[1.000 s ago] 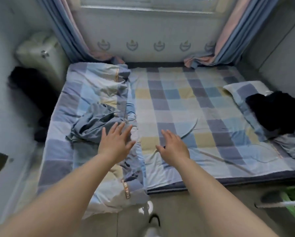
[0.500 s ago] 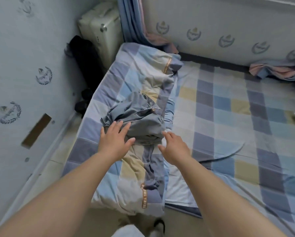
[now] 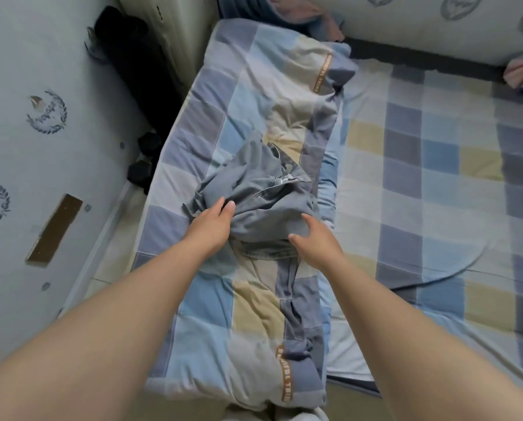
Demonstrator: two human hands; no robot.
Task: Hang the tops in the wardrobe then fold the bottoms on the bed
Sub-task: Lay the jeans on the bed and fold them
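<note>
A crumpled grey-blue pair of trousers [image 3: 263, 196], its waist button showing, lies on a folded checked quilt [image 3: 254, 95] at the left side of the bed [image 3: 436, 177]. My left hand [image 3: 208, 226] touches the left edge of the trousers with fingers and thumb stretched forward onto the cloth. My right hand [image 3: 318, 241] lies against the lower right part of the trousers, with its fingers loosely curved over the fabric. Neither hand has lifted any cloth.
A pale suitcase [image 3: 175, 25] and a black bag [image 3: 139, 56] stand in the gap between the bed and the left wall. Curtain ends [image 3: 299, 13] drape onto the bed's far edge. The checked sheet stretches away to the right.
The view has swung left and down over the quilt. Both hands have moved forward from hovering short of the trousers to touching them.
</note>
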